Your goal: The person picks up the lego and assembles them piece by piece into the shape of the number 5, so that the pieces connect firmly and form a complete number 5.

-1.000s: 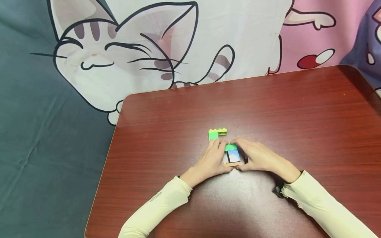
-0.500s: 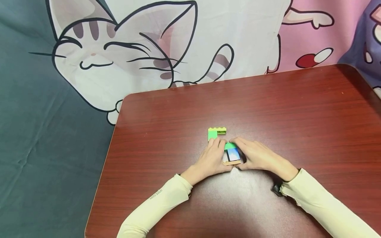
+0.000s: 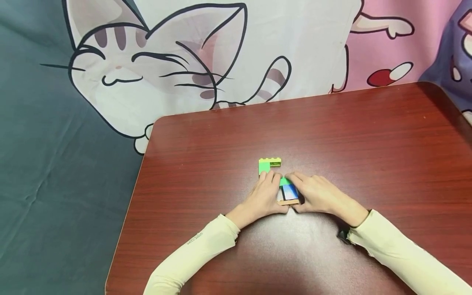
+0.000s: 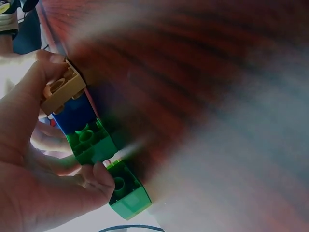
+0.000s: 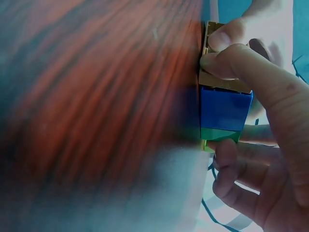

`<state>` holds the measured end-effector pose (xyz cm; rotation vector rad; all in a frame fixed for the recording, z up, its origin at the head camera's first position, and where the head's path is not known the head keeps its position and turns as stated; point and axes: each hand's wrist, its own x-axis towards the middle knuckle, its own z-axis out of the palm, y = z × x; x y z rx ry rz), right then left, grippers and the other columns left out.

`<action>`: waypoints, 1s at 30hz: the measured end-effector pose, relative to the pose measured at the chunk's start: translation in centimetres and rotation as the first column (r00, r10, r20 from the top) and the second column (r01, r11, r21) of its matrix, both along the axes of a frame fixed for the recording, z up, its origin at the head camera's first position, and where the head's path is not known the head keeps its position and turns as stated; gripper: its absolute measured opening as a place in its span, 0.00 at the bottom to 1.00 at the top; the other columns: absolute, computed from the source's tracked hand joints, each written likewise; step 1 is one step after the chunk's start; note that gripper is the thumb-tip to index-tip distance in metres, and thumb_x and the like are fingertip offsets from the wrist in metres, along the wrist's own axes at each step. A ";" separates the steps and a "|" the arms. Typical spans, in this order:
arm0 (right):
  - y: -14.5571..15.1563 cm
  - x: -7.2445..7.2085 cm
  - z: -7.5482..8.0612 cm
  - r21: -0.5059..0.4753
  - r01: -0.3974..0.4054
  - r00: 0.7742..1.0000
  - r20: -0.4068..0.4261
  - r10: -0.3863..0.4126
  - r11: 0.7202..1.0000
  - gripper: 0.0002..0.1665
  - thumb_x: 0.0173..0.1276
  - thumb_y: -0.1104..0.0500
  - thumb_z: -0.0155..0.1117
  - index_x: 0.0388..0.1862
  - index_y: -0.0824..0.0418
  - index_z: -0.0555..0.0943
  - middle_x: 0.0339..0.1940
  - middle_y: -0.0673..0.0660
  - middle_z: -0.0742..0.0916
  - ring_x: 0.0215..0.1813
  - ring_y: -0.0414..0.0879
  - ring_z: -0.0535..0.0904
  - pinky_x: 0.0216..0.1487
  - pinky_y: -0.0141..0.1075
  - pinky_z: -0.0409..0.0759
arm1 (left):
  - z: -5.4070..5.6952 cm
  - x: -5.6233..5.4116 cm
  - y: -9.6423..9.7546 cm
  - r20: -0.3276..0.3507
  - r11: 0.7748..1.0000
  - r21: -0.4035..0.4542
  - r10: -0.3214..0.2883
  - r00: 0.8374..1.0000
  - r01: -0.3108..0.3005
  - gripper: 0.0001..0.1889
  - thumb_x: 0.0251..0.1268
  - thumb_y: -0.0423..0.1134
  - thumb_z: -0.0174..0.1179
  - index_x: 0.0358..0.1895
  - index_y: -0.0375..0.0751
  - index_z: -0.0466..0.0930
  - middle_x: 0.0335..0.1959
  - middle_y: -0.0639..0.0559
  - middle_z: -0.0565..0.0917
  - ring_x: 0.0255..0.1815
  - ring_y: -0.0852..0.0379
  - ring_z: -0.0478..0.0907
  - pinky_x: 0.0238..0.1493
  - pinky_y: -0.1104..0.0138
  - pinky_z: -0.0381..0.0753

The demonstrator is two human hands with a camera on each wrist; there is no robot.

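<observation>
Both hands hold a row of toy building bricks on the table: a tan brick nearest the person, a blue brick with a pale patch, and a green brick. My left hand grips the row from the left, its thumb at the tan end and its fingertips by the green end. From the right, my right hand pinches the same row, thumb on the tan brick and fingers by the green brick. The left fingers partly hide the row's left side.
Just beyond the left fingers lies a second green brick, joined to a yellow-green studded brick. The reddish-brown table extends around the hands. A cartoon cat cloth hangs behind its far edge.
Both hands keep their grip on the brick row in nearly the same place. The blue brick's top looks darker, with less glare, and the right fingertips sit slightly closer to the row.
</observation>
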<state>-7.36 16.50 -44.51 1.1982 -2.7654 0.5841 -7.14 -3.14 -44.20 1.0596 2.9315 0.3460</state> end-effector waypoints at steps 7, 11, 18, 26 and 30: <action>-0.3 0.1 0.3 0.059 0.003 0.999 -0.049 0.000 0.998 0.49 0.37 0.46 0.73 0.57 0.71 0.70 0.43 0.59 0.80 0.22 0.47 0.75 0.20 0.40 0.76 | -0.1 0.0 0.3 -0.062 0.996 -0.083 0.019 0.998 -0.024 0.41 0.34 0.61 0.65 0.51 0.36 0.69 0.38 0.51 0.69 0.37 0.56 0.61 0.33 0.70 0.67; -0.4 0.2 0.3 0.080 -0.002 1.000 -0.022 0.004 0.997 0.50 0.39 0.45 0.73 0.58 0.71 0.69 0.45 0.60 0.79 0.25 0.48 0.77 0.22 0.41 0.77 | -0.3 0.2 0.4 -0.095 0.994 -0.102 0.019 0.995 -0.028 0.41 0.34 0.63 0.64 0.50 0.36 0.69 0.37 0.51 0.68 0.36 0.56 0.62 0.30 0.70 0.68; 0.0 0.3 0.3 0.064 -0.006 1.000 0.011 0.005 0.998 0.49 0.38 0.45 0.74 0.58 0.69 0.70 0.44 0.58 0.80 0.25 0.48 0.77 0.24 0.42 0.77 | -0.5 0.4 0.4 -0.045 0.996 -0.086 0.019 0.999 -0.022 0.41 0.37 0.62 0.64 0.52 0.36 0.68 0.41 0.49 0.69 0.40 0.55 0.64 0.34 0.69 0.73; -0.2 0.1 0.3 0.101 -0.027 0.997 -0.069 0.034 0.994 0.49 0.38 0.42 0.72 0.56 0.71 0.71 0.42 0.60 0.81 0.26 0.50 0.79 0.22 0.42 0.78 | -0.4 0.3 0.2 0.021 0.996 -0.092 0.007 1.000 -0.005 0.41 0.40 0.64 0.65 0.53 0.37 0.68 0.43 0.49 0.69 0.43 0.55 0.63 0.38 0.69 0.72; -0.3 0.1 0.3 0.107 -0.020 0.996 -0.080 0.029 0.994 0.49 0.37 0.42 0.71 0.55 0.70 0.72 0.41 0.59 0.82 0.26 0.50 0.79 0.21 0.42 0.78 | -0.4 0.1 0.3 0.024 0.995 -0.104 0.003 1.000 0.000 0.40 0.41 0.64 0.65 0.53 0.37 0.68 0.43 0.50 0.69 0.43 0.55 0.64 0.38 0.69 0.72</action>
